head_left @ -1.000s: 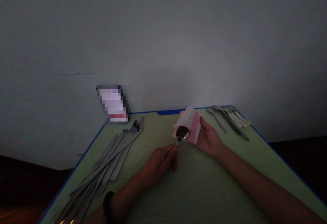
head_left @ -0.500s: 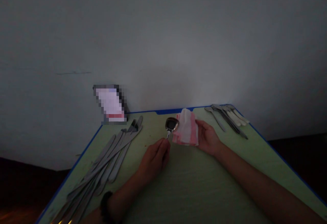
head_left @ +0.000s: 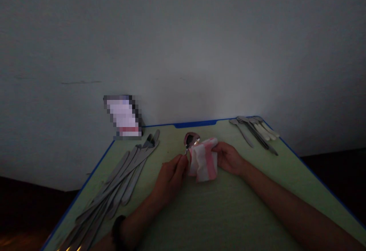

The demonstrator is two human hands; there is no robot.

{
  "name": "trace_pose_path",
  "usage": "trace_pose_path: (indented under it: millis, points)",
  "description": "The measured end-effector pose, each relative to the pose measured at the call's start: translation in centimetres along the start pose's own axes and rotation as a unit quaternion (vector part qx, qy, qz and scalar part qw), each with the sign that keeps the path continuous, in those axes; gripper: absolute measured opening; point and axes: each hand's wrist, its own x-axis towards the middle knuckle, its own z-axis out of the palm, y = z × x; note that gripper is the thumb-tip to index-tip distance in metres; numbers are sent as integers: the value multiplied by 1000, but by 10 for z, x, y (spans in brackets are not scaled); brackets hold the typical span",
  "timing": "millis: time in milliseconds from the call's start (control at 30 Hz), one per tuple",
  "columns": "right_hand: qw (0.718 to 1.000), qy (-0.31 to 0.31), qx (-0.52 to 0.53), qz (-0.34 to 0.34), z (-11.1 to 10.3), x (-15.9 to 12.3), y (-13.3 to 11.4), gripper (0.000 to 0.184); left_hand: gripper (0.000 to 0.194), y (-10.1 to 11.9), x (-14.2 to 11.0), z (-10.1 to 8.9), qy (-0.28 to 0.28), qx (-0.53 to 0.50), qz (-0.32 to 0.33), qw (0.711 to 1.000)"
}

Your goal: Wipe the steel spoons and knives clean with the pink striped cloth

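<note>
Centrally, the spoon: A shiny silver metal spoon (head_left: 191, 139) is held up over the middle of the table, its bowl raised toward the wall.
Left hand: The left hand (head_left: 171, 174), a black band (head_left: 117, 232) at its wrist, has its fingers closed around the spoon's handle.
Right hand: The right hand (head_left: 230, 159) pinches the right edge of a folded pink-and-white striped cloth (head_left: 203, 161) between thumb and fingers; the cloth lies against the lower right of the spoon's bowl and hangs in front of its neck.
Phone: A dark-edged phone (head_left: 124, 115) with a lit, pale screen leans against the wall at the far left corner; pixelation covers the display, and its writing cannot be read.
Left pile: Long silver-grey metal cutlery (head_left: 122, 178) lies crossed and overlapping along the table's left side.
Right group: One slim grey metal spoon (head_left: 242, 132) rests beside a stack of dark grey metal utensils (head_left: 254, 133), with white-handled utensils (head_left: 261, 130) to their right, near the far right corner.
Table: The pale green, wood-grained table (head_left: 183, 216), edged in blue, stands against a plain grey wall (head_left: 183, 45).
</note>
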Motion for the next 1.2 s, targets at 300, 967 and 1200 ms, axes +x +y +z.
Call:
trace_pose_path:
  millis: [300,967,1200]
  points:
    - [1000,-4,0,-1,-3,0,1,15,34,2,-1,-3,21,74,6,997]
    - [993,-18,-14,-113,8,-1,-2,42,29,-3,-4,0,-41,253,95,962]
    - [990,-76,-91,-79,-4,0,2,41,33,-5,-3,1,-70,304,62,948]
